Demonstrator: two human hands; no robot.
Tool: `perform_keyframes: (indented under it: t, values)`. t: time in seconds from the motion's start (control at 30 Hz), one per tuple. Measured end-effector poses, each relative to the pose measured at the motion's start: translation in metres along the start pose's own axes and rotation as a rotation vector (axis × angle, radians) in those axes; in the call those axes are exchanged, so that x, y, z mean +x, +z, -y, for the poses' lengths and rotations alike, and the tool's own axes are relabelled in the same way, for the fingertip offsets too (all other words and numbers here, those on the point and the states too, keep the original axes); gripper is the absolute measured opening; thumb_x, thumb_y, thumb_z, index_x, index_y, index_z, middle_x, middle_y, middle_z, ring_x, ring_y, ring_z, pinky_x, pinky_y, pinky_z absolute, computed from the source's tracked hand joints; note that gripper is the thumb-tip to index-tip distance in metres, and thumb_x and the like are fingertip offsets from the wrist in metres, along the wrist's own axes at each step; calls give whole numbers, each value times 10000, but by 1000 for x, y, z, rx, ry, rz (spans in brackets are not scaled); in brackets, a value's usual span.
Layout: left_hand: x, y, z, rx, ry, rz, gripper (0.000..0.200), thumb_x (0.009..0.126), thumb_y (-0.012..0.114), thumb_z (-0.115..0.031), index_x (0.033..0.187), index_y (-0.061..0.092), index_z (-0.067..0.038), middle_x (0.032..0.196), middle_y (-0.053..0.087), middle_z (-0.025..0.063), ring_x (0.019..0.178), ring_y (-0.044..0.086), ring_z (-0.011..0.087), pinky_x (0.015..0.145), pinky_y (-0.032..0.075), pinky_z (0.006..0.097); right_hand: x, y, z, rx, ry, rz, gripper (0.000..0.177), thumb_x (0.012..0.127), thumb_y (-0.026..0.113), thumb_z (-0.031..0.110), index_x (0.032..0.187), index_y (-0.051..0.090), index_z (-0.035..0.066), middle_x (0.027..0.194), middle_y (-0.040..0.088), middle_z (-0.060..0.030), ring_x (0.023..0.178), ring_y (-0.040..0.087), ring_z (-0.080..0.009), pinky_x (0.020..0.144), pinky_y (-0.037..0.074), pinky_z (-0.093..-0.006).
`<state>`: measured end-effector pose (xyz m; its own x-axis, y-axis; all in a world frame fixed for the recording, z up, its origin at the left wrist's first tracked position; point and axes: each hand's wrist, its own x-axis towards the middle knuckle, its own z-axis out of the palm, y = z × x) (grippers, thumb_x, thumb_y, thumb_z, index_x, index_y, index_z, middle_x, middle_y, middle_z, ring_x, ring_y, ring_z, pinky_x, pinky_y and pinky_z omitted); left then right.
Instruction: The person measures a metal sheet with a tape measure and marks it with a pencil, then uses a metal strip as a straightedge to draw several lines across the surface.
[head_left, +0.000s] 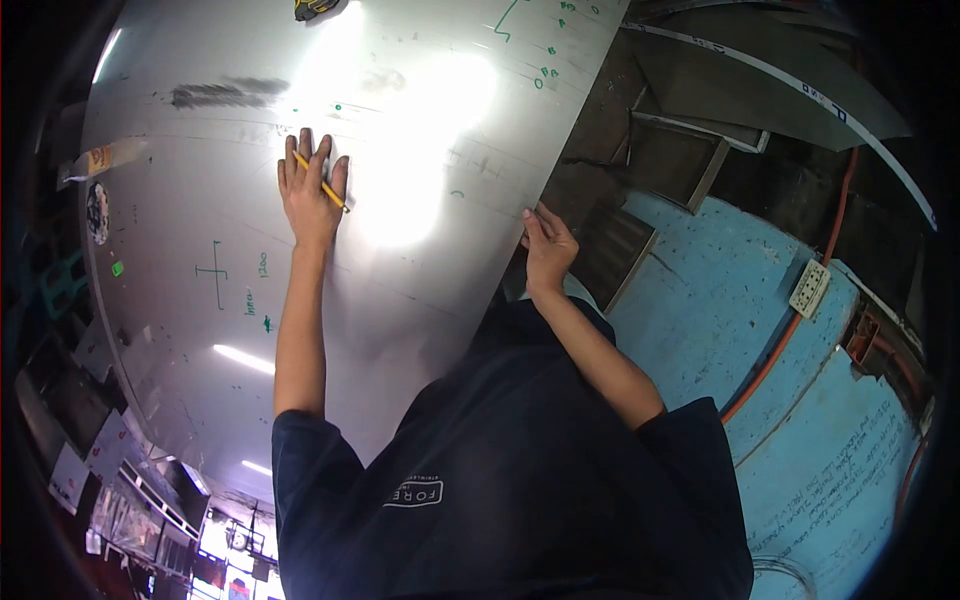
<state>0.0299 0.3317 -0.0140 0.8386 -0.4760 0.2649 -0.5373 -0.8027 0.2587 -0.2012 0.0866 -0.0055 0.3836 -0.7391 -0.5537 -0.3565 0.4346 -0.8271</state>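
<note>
My left hand (313, 195) lies palm down on a large shiny metal sheet (400, 290), fingers spread, with a yellow pencil (325, 185) tucked between them and slanting across the fingers. Green marks and faint lines are drawn on the sheet, and a dark scuffed streak (230, 93) shows beyond the hand. My right hand (548, 248) is at the sheet's right edge, its thumb and fingertips closed on that edge.
A black and yellow tool (315, 8) rests at the sheet's far edge. To the right are metal frames (680, 160), a blue board (720, 270) with handwriting, and a power strip (810, 289) on an orange cable. A taped item (100, 160) sits at the left edge.
</note>
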Motion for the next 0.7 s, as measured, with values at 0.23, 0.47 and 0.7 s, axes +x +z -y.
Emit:
perform_keyframes:
  t: [0.23,0.47,0.7]
  values:
    - [-1,2,2,3,31,-35,373,959,669,-272,1295,650,-111,1480,526,168,1422,409,412,1136,341,559,5,-7,-15,-153,-177,30,342,935,731,155,1216,694,-37,891,733,-41,701,607,-59,597,508,-237]
    - [0,4,0,7,10,-36,367,960,661,-272,1287,650,-106,1468,532,178,1416,415,408,1137,340,554,13,-11,-4,-120,-132,146,345,917,719,94,1225,674,-55,1053,738,-127,779,675,-114,681,607,-278]
    - [1,4,4,-11,37,-59,392,950,670,-295,1292,659,-103,1458,541,182,1421,409,396,1138,332,551,17,-15,-2,-17,67,188,383,930,736,146,1254,657,-42,1130,714,-138,948,704,-187,784,622,-343]
